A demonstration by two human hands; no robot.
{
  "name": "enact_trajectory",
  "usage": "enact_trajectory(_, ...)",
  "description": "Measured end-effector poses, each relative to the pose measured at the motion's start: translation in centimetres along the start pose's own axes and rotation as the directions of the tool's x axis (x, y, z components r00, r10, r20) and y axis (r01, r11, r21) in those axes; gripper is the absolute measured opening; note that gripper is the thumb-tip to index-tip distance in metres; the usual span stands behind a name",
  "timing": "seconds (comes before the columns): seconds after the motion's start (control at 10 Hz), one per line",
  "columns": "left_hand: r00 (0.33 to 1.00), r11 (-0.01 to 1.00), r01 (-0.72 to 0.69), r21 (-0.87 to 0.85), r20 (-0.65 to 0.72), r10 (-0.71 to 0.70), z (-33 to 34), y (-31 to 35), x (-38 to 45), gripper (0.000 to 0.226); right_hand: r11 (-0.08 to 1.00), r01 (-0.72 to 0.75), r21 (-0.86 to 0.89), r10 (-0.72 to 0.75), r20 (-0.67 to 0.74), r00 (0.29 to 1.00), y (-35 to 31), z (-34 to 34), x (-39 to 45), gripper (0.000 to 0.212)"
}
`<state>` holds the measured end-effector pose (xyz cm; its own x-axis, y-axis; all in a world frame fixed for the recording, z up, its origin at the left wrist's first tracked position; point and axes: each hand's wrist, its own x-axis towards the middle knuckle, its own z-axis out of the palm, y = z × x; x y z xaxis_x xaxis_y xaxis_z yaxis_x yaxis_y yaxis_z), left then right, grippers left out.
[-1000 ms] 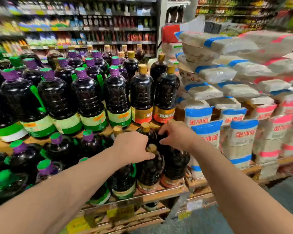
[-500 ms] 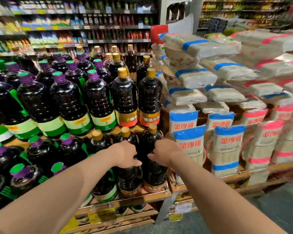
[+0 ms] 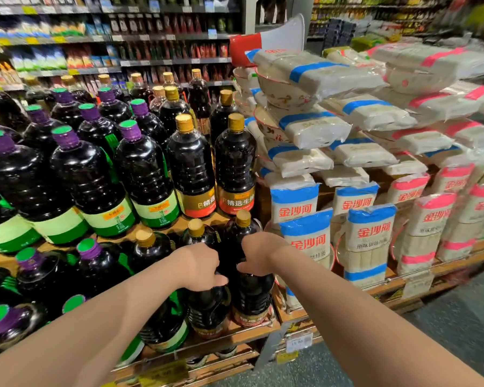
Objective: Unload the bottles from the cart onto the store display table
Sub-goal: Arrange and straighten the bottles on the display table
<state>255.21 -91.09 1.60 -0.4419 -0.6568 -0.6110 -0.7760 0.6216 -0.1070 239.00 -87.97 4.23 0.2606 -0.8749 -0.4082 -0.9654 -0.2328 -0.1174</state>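
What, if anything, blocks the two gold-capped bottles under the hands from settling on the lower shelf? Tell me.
Nothing visible does. Both gold-capped bottles already stand on the lower shelf, with the left hand and right hand on their shoulders.

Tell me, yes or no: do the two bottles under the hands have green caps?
No. The bottles under the left hand and right hand have gold caps; the green caps sit on bottles further left.
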Motion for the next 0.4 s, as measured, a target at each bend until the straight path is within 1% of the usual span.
enact_trajectory(0.1,1.000,0.999,-0.022,0.044,-0.012,0.023,0.5,-0.2,0.2,0.071,0.998,-0.060,-0.020,0.060,0.013,0.998,-0.8,0.3,-0.6,0.027)
enact_trajectory(0.2,0.999,1.000,-0.013,0.027,-0.034,0.014,0.5,-0.3,0.2,0.072,0.994,-0.098,-0.038,0.099,0.023,0.995,-1.5,0.0,-1.1,0.029)
enact_trajectory(0.3,0.998,0.999,-0.034,0.007,-0.053,0.035,0.3,-0.4,-0.2,0.076,0.987,-0.138,-0.080,0.141,0.034,0.989,-2.0,-0.8,-1.6,0.037)
enact_trajectory(0.4,0.999,0.998,-0.047,-0.037,-0.025,0.046,0.6,-0.2,-0.6,0.075,0.978,-0.160,-0.136,0.172,0.088,0.981,-3.1,-0.5,-2.2,0.044)
